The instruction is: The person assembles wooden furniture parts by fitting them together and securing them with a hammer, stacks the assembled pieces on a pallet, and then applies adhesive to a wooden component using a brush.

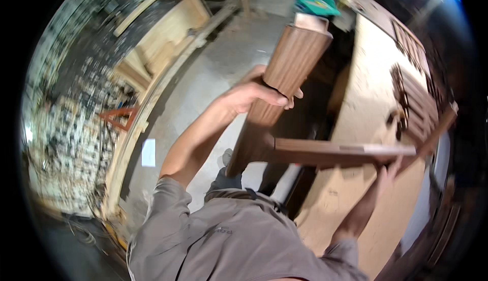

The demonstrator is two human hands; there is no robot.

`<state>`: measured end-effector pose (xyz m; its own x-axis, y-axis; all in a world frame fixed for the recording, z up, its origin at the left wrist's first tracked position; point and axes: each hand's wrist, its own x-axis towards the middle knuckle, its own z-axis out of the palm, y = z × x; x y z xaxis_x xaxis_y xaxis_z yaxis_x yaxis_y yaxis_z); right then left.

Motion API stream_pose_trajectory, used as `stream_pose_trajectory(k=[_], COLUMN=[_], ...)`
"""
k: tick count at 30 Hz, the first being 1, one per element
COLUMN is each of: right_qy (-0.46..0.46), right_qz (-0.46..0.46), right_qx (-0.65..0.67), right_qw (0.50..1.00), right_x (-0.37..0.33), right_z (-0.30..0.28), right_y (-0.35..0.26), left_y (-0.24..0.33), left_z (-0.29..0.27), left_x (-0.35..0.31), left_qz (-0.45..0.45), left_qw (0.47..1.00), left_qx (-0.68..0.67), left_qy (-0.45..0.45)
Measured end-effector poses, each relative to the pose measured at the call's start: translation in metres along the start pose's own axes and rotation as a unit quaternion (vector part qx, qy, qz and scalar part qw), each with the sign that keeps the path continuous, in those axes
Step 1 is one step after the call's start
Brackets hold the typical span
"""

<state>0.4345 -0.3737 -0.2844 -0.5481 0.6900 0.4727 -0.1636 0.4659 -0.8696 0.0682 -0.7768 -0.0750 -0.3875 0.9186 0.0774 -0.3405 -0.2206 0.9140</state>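
Note:
A dark brown wooden frame (297, 60), with a wide upright post and a crossbar running right to a second post, is held up in front of my body. My left hand (259, 90) is wrapped round the wide post, its thumb across the near face and fingertips showing at the right edge. A paler tenon-like block stands out at that post's top end. At the other end of the crossbar (345, 154), my right hand (389, 171) grips from below, close to the second post. The right fingers are partly hidden by the wood.
A pale workbench (351, 189) lies to my right, bearing slatted brown wooden pieces (417, 98). A green bag (316, 5) is at the far side. On the left, a long timber-edged bench (168, 72) holds boards and a reddish triangular piece (119, 118). White paper (148, 153) lies on the floor.

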Motion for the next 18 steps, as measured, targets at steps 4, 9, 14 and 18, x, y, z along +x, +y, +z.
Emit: stream_pose_trajectory(k=[4, 9, 14, 18], right_qy=[0.231, 0.208, 0.163, -0.026], right_qz=[0.225, 0.251, 0.178, 0.182], right_qx=[0.266, 0.309, 0.312, 0.281], right_qw=[0.908, 0.893, 0.919, 0.942], right_x=[0.045, 0.097, 0.145, 0.165], right_z=[0.057, 0.151, 0.270, 0.366], right_y=[-0.079, -0.172, -0.204, -0.189], left_y=[0.008, 0.023, 0.055, 0.067], left_z=[-0.066, -0.156, -0.234, -0.284], left_x=[-0.030, -0.087, -0.143, -0.178], left_qz=[0.063, 0.131, 0.140, 0.176], left_qw=[0.991, 0.972, 0.901, 0.839], left_qx=[0.054, 0.055, 0.135, 0.169], left_qy=[0.103, 0.186, 0.388, 0.486])
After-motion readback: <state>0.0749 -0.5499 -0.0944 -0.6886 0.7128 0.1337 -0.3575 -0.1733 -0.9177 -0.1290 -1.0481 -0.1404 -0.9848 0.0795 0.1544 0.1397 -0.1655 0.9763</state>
